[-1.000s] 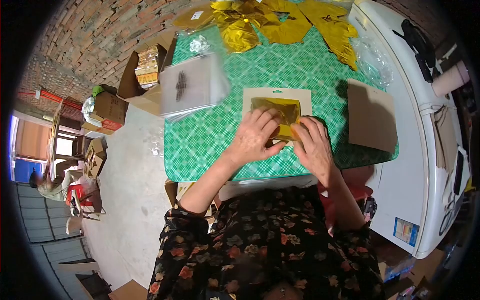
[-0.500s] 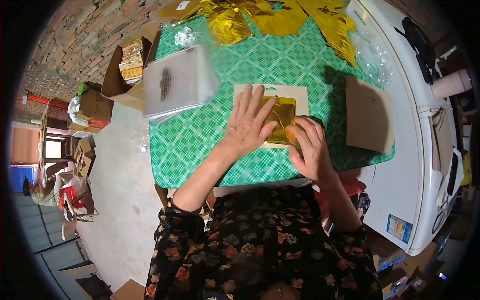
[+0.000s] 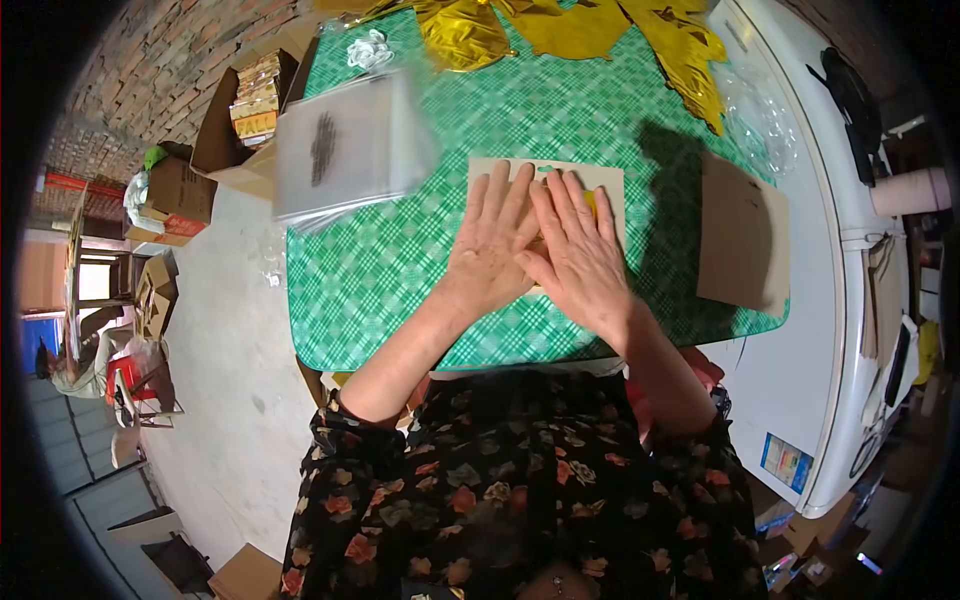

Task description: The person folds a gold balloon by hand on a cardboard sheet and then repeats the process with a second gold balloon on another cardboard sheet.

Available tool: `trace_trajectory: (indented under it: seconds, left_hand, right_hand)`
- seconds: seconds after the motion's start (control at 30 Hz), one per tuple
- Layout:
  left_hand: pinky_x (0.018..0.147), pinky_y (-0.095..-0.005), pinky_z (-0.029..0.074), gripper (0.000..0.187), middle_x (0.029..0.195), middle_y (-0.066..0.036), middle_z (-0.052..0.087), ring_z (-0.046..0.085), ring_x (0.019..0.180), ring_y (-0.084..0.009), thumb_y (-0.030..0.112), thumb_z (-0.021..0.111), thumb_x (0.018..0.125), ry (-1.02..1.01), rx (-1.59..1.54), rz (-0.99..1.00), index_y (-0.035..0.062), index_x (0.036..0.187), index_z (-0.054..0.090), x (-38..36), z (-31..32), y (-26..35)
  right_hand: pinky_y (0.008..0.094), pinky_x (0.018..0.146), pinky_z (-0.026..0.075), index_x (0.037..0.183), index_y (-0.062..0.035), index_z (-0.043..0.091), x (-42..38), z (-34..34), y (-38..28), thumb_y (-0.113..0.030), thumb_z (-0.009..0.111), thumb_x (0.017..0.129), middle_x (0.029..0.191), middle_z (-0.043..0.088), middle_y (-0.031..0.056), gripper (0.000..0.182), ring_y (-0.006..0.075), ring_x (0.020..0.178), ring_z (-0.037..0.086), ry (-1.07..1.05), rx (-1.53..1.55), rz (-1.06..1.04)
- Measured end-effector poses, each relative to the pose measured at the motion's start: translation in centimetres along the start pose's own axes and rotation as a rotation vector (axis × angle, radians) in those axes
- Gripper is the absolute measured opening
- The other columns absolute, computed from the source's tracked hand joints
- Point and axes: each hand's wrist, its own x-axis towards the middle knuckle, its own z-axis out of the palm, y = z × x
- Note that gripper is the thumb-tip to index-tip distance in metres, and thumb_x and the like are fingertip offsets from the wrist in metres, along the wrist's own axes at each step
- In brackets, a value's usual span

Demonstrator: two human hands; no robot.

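Note:
My left hand (image 3: 491,248) lies flat, fingers stretched out, on a beige card (image 3: 612,182) with a hanger slot at its top edge. Beside it my right hand (image 3: 581,250) is also flat, pressed over a folded gold foil sheet (image 3: 590,203). Only a small bit of the foil shows between the right fingers; the rest is under my hands. The card rests on a green checked tablecloth (image 3: 520,110).
Clear plastic sleeves (image 3: 365,145) are stacked on the table's left, near a white ribbon bundle (image 3: 369,50). Gold foil pieces (image 3: 465,38) lie at the back. A stack of beige cards (image 3: 742,240) is at right, by a white fridge (image 3: 800,400). A person (image 3: 85,370) sits far left.
My right hand has gone from pinching the edge of the gold foil to lying flat on top of it, covering most of it. My left hand stays spread on the card.

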Motion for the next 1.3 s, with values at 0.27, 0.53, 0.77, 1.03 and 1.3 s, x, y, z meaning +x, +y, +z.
trace_trajectory:
  seconds: [0.27, 0.53, 0.77, 1.03, 1.3]
  left_hand:
    - [0.131, -0.0574, 0.026, 0.065, 0.166, -0.027, 0.043, 0.034, 0.158, -0.0455, 0.028, 0.061, 0.104, 0.097, -0.308, -0.045, -0.0026, 0.159, 0.044, -0.1, -1.3, -1.7]
    - [0.135, -0.0547, 0.018, 0.061, 0.174, -0.015, 0.040, 0.031, 0.164, -0.0325, 0.035, 0.053, 0.113, 0.064, -0.178, -0.059, 0.0119, 0.168, 0.040, -2.3, -4.4, -5.2]
    - [0.136, -0.0538, 0.013, 0.065, 0.173, -0.014, 0.042, 0.033, 0.163, -0.0278, 0.037, 0.048, 0.112, -0.006, -0.016, 0.058, 0.0071, 0.168, 0.039, -1.8, -1.9, -4.5]
    - [0.136, -0.0544, 0.016, 0.065, 0.172, -0.015, 0.043, 0.035, 0.162, -0.0294, 0.037, 0.050, 0.111, 0.031, -0.056, 0.060, 0.0071, 0.167, 0.040, -2.0, -1.6, -4.8]
    - [0.135, -0.0527, 0.023, 0.057, 0.170, -0.011, 0.045, 0.037, 0.161, -0.0309, 0.023, 0.062, 0.106, 0.086, -0.199, 0.010, 0.0108, 0.161, 0.050, -1.7, -5.9, -7.1]
  right_hand:
    - [0.0595, 0.132, 0.014, 0.167, -0.0001, 0.035, 0.2, 1.4, 0.9, -0.057, 0.058, 0.105, 0.173, 0.035, 0.0225, 0.088, 0.0387, 0.163, 0.027, 0.006, -0.037, -0.014]
    - [0.0609, 0.130, 0.020, 0.162, 0.0000, 0.045, 0.3, 1.3, 0.8, -0.052, 0.068, 0.100, 0.168, 0.040, 0.0249, 0.084, 0.0401, 0.159, 0.032, 0.026, -0.133, -0.062]
    - [0.0620, 0.129, 0.022, 0.161, 0.0010, 0.045, 0.4, 1.0, 0.7, -0.049, 0.071, 0.097, 0.168, 0.039, 0.0269, 0.085, 0.0408, 0.159, 0.032, -0.021, -0.186, -0.065]
    - [0.0683, 0.129, 0.017, 0.166, -0.0001, 0.036, 2.2, 0.7, -2.0, -0.052, 0.059, 0.106, 0.171, 0.035, 0.0264, 0.083, 0.0420, 0.162, 0.026, -0.012, -0.120, 0.001]
    - [0.0702, 0.128, 0.017, 0.167, -0.0018, 0.034, 1.6, 1.8, -1.7, -0.046, 0.060, 0.107, 0.174, 0.029, 0.0239, 0.079, 0.0424, 0.163, 0.022, -0.062, -0.123, 0.047]
